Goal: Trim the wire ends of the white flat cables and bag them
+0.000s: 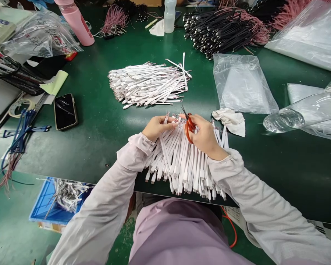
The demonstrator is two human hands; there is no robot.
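Observation:
Many short white USB cables [182, 162] lie fanned out at the table's front edge, plugs toward me and bare wire ends away. My left hand [158, 127] is closed on the wire end of one white cable at the far side of this pile. Orange-handled scissors [191, 127] are gripped in my right hand [205, 136], their dark blades pointing up and away, close beside the wire ends. Beyond my hands sits a second heap of white cables [149, 82], with a couple lying crosswise at its right end.
A phone [66, 111] lies to the left, a crumpled tissue [230, 120] and a clear plastic bag [242, 82] to the right. A plastic bottle [292, 116] rests on its side. Black cables [217, 31] are heaped at the back. Below the left edge, a blue bin [42, 200] contains white cables.

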